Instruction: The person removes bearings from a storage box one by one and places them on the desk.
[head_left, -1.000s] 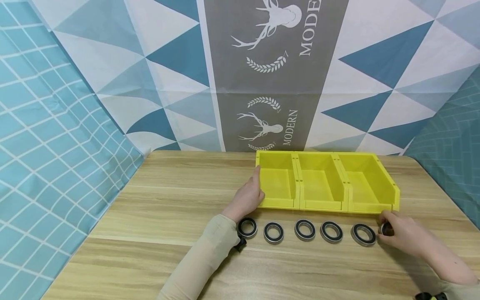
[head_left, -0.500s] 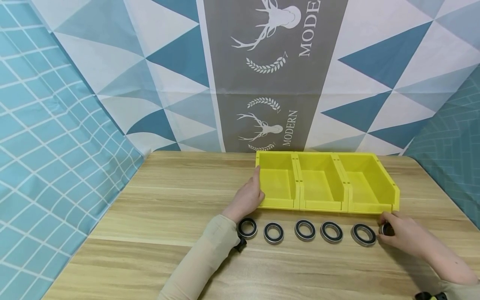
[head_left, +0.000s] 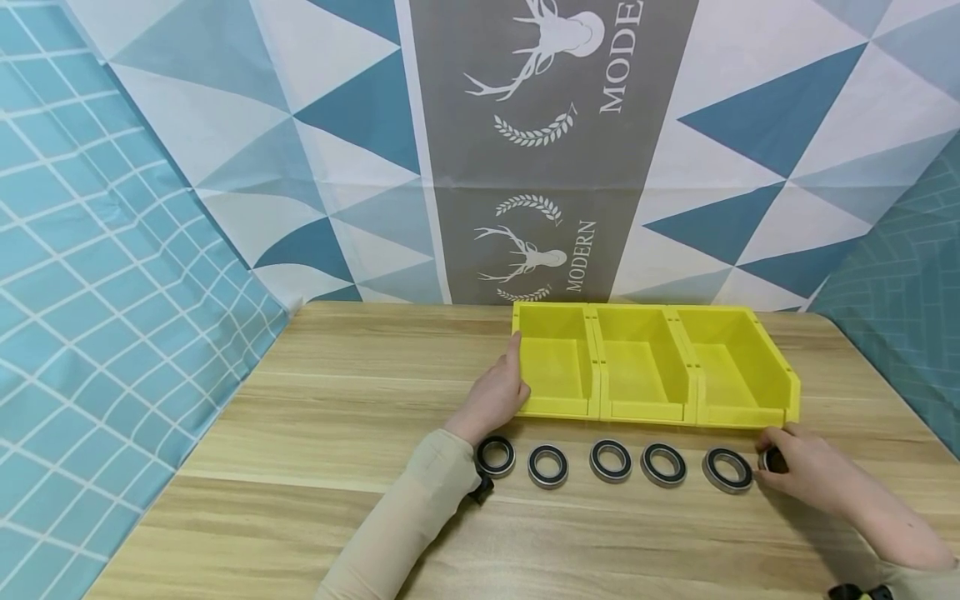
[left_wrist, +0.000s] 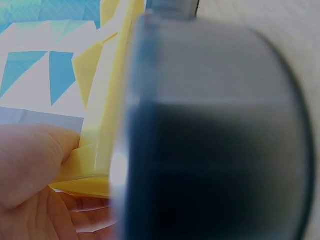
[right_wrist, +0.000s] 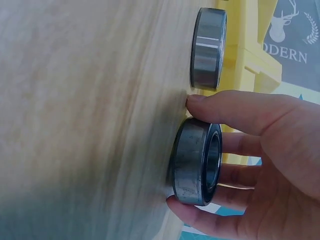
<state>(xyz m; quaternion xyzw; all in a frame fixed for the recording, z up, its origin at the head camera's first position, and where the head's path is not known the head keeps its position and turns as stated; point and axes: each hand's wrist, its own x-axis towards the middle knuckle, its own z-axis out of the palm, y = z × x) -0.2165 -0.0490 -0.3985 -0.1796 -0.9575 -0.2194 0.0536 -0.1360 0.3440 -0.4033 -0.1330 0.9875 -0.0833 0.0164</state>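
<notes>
My left hand (head_left: pixel 491 396) is at the left end of a yellow storage bin set (head_left: pixel 558 407), thumb along the side wall. In the left wrist view its thumb presses one face of the yellow plastic and fingers curl beneath the edge. My right hand (head_left: pixel 813 471) holds a ball bearing (right_wrist: pixel 191 162) between thumb and fingers, beside the bins' front right corner. That bearing stays low by the tabletop, partly covered by the hand in the head view. Another bearing (head_left: pixel 727 470) lies just left of the right thumb.
More black-sealed steel bearings, such as the middle one (head_left: pixel 610 460), lie in a row before the bins. One bearing (head_left: pixel 496 456) sits against the left wrist. A patterned cloth (head_left: pixel 360 167) hangs behind the wooden table (head_left: pixel 315 467).
</notes>
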